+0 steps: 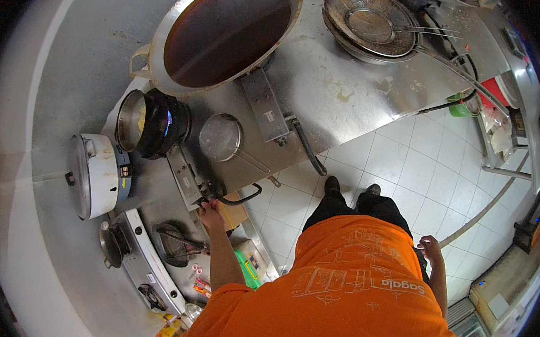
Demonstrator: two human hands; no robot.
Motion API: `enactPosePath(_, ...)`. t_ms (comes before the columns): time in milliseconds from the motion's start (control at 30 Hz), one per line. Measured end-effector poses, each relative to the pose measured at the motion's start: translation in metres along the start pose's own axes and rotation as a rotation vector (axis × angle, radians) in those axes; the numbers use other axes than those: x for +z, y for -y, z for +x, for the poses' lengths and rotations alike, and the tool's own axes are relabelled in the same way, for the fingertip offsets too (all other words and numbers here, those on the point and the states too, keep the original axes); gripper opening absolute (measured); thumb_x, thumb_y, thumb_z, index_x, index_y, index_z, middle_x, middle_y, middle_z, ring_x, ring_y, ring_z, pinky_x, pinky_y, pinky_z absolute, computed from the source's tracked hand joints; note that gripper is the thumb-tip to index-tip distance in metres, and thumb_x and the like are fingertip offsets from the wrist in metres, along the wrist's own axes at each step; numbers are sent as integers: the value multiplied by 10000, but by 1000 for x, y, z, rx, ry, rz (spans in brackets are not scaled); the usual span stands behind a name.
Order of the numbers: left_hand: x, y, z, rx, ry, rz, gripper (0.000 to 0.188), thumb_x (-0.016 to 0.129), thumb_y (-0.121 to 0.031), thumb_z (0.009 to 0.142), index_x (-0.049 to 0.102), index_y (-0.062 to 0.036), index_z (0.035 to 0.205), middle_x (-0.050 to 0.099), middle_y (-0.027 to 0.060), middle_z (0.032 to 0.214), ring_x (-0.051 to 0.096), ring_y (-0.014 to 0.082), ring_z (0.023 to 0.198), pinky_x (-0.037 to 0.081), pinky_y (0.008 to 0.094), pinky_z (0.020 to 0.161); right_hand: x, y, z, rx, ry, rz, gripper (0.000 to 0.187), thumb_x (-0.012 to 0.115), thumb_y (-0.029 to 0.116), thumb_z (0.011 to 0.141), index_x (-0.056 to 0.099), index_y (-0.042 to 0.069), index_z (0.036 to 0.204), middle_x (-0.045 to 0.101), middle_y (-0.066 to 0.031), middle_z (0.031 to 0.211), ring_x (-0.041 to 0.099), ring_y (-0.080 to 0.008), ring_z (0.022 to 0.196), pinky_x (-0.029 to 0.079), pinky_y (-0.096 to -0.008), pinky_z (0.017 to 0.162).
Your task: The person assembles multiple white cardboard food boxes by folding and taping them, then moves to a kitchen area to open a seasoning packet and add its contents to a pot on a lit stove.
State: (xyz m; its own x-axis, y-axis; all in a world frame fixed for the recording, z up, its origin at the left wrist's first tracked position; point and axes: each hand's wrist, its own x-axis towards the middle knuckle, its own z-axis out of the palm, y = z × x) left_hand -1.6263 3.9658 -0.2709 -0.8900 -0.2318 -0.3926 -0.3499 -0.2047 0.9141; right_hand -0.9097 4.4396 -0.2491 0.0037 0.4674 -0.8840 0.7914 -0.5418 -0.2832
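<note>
My left hand (210,216) reaches to the front end of a metal burner control box (186,180), its fingers closed on a small gas knob there. Beside that hand, a black hose (243,198) curves out from the burner. At the other end of the box, a pot (133,120) with something pale yellow inside sits on a dark round burner (165,125), where a blue glow like a flame shows. Away from the counter, my right hand (429,247) hangs at my side, fingers loosely bent and apart, with nothing visible in it.
A huge wok (158,42) of dark liquid stands at the far left. Near the pot are a round strainer (221,138), a white rice cooker (103,175) and a portable stove (145,254). Stacked strainers and pans (371,25) lie far right. Tiled floor (403,146) surrounds my feet.
</note>
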Motion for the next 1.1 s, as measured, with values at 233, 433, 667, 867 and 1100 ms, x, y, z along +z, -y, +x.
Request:
enactPosePath(233,1,-3,-3,73,81,19,235,497,-166,1116,490,-26,927,630,100,802,622,200,689,585,331,668,-4,3,0,-20,74,85,132,601,192,1028,662,108,1109,746,-76,887,617,-130,627,450,-293,477)
enactPosePath(433,9,-7,-11,43,36,-56,274,514,-151,1108,493,-26,865,640,97,782,627,196,680,598,351,682,-3,8,-2,-52,63,-5,128,579,176,1029,664,120,1106,747,-74,884,621,-126,641,463,-284,498)
enactPosePath(667,7,-3,-11,78,57,-10,257,521,-179,1107,499,-21,906,655,104,812,635,197,684,601,356,678,-2,17,-10,-21,47,-1,117,580,153,1017,668,104,1076,747,-71,869,645,-125,671,469,-269,514)
enactPosePath(867,-21,5,17,-159,202,-304,255,516,-239,1112,534,-52,941,642,81,813,621,183,711,591,315,668,-1,-3,-10,-59,35,-20,129,607,175,1006,671,86,1074,751,-59,890,694,-140,714,505,-270,562)
enactPosePath(1100,-32,-5,22,-217,138,-163,225,498,-237,1117,578,-89,967,623,46,804,618,150,708,608,257,678,-15,-30,-20,10,21,50,143,579,180,1026,656,86,1101,746,-79,891,697,-153,689,502,-302,557)
